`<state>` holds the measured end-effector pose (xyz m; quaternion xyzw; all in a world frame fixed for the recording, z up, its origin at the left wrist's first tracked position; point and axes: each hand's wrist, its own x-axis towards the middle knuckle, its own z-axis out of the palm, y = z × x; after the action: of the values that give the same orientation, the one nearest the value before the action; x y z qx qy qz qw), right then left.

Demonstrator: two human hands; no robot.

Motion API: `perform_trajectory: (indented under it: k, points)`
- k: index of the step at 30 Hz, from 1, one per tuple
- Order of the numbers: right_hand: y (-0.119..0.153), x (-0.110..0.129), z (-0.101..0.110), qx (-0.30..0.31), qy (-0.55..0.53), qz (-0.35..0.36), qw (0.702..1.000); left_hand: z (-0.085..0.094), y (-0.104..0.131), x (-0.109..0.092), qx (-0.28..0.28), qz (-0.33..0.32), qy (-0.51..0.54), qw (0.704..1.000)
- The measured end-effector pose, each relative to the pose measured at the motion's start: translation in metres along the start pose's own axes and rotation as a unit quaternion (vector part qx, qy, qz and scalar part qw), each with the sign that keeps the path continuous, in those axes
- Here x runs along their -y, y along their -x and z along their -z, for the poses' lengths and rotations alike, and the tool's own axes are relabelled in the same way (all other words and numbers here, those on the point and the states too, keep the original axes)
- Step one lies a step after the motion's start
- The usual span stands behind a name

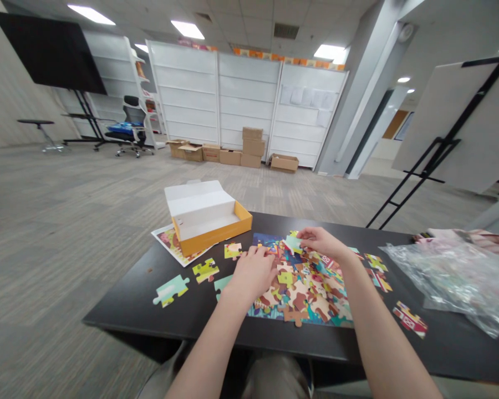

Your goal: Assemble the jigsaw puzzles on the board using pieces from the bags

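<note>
My right hand (pixel 322 242) reaches over the far side of a pile of jigsaw puzzle pieces (pixel 299 291), its fingers pinching a pale green puzzle piece (pixel 293 244). Palm down, my left hand (pixel 255 270) lies at the pile's left edge with its fingers stretched forward; what lies under the palm is hidden. Beneath the pile shows a blue printed sheet (pixel 266 239). Left of my left hand are a yellow-and-green piece (pixel 233 250), a lime green piece (pixel 205 270) and a mint piece (pixel 171 290). A red barn piece (pixel 410 320) lies separately at the right.
An open yellow box (pixel 216 233) with a white inside stands at the table's back left, partly on a picture card (pixel 170 244). Crumpled clear plastic bags (pixel 461 277) cover the right end of the black table (pixel 137 310). Cardboard boxes (pixel 251 149) stand by the far shelves.
</note>
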<state>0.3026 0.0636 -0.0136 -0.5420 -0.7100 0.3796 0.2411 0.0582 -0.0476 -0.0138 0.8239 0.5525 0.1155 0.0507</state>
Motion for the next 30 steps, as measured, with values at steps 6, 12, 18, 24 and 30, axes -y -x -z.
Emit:
perform_trajectory:
  k: [6, 12, 18, 24, 30]
  points:
    - [0.005, 0.003, 0.002, 0.039, -0.007, -0.005, 0.999, -0.001, 0.000, 0.000, 0.001, 0.005, 0.001, 1.000]
    - [0.001, -0.003, 0.000, 0.061, 0.053, -0.008, 0.997, -0.002, -0.001, 0.001, 0.000, 0.005, 0.004, 1.000]
    - [-0.002, 0.000, -0.002, -0.008, 0.063, 0.031, 0.997, -0.001, -0.002, 0.001, 0.008, 0.005, 0.003, 1.000]
    - [-0.010, 0.001, -0.013, -0.109, 0.193, 0.030, 0.975, -0.002, -0.002, 0.002, 0.003, 0.003, 0.001, 1.000]
    - [-0.014, -0.004, -0.022, -0.123, 0.270, 0.057, 0.953, -0.003, -0.003, 0.002, -0.002, 0.003, 0.000, 1.000]
